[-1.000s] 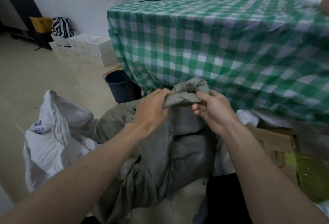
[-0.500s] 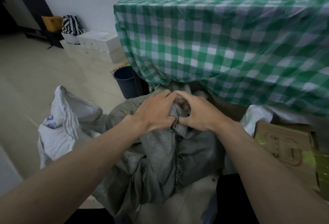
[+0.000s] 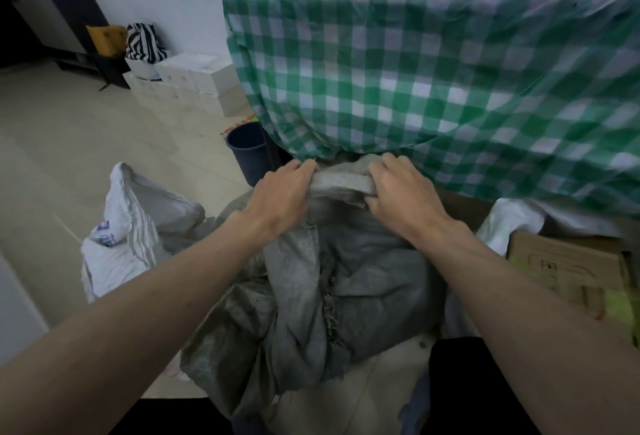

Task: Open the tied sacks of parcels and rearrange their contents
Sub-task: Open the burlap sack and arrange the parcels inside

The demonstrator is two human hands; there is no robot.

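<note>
Both forearms reach in from six o'clock toward the grey sack (image 3: pixel 332 282), slumped dead centre on the floor. It's crumpled, folds running down its front, a frayed seam showing at the middle. Up at its top, the left hand (image 3: pixel 280 197) grasps the bunched neck from nine o'clock, fingers curled over the cloth. The right hand (image 3: pixel 403 197) clamps the same neck from three o'clock, fingers tucked under the fold. A taut band of fabric stretches between the two hands. At eight o'clock of the sack, touching its side, lies a white sack (image 3: pixel 128 234), mouth slack. At three o'clock sits a cardboard box (image 3: pixel 568 268). Just past the hands hangs the green checked tablecloth (image 3: pixel 433 64), filling twelve to two o'clock. A dark bin (image 3: pixel 249 150) stands at eleven o'clock, white boxes (image 3: pixel 194 85) beyond it by the wall.
</note>
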